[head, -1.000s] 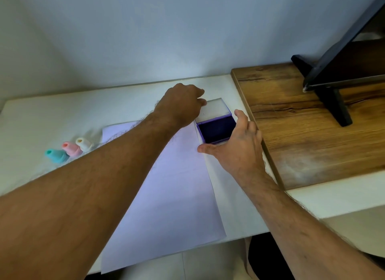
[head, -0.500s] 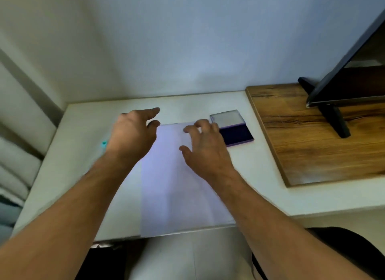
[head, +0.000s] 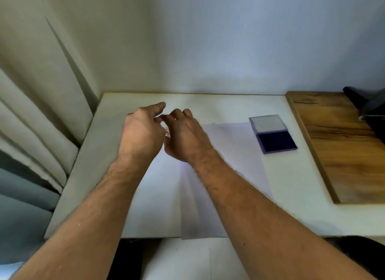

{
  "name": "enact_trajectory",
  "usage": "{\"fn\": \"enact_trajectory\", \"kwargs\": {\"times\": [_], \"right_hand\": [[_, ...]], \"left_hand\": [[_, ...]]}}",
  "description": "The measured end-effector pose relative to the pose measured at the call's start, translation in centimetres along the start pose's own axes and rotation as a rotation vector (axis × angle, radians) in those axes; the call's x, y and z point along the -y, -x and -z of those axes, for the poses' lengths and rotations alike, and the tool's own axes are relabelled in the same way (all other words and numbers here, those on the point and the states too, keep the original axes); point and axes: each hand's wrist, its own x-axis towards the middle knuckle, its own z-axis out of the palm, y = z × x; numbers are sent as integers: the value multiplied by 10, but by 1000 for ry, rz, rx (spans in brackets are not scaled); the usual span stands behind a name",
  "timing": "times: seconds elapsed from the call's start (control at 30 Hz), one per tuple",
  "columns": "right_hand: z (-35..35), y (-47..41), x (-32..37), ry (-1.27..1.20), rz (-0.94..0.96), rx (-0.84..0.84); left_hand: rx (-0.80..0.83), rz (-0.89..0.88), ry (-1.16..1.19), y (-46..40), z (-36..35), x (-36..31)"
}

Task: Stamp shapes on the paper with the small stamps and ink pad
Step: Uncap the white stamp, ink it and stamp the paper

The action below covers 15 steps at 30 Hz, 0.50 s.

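On white table [head: 291, 186]: paper [head: 229, 154], open ink pad [head: 273, 133]; both hands' fingers loosely curled, grip unclear.

A dark navy pad is shown in the purple-framed ink pad [head: 274, 141], beneath a clear lid. White paper [head: 229, 146] is laid on an off-white table [head: 291, 186], beside a brown wood-grained board [head: 341, 146].

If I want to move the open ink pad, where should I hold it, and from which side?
Probably grip the ink pad by its two long side edges, coming from above and from its near right, where bare table is free. It lies flat with the clear lid folded back, so avoid the dark inked surface.
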Motion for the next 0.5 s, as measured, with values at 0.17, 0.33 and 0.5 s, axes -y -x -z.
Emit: {"fn": "enact_trajectory", "kwargs": {"times": [0.17,0.33,0.5], "right_hand": [[-1,-6,3,27,-33,-15],[2,-9,3,-11,-151,41],[10,5,-18,-103,-270,43]], "left_hand": [[-31,16,86,-21,0,2],[-48,42,116,-25,2,5],[-13,33,153,-15,2,0]]}}
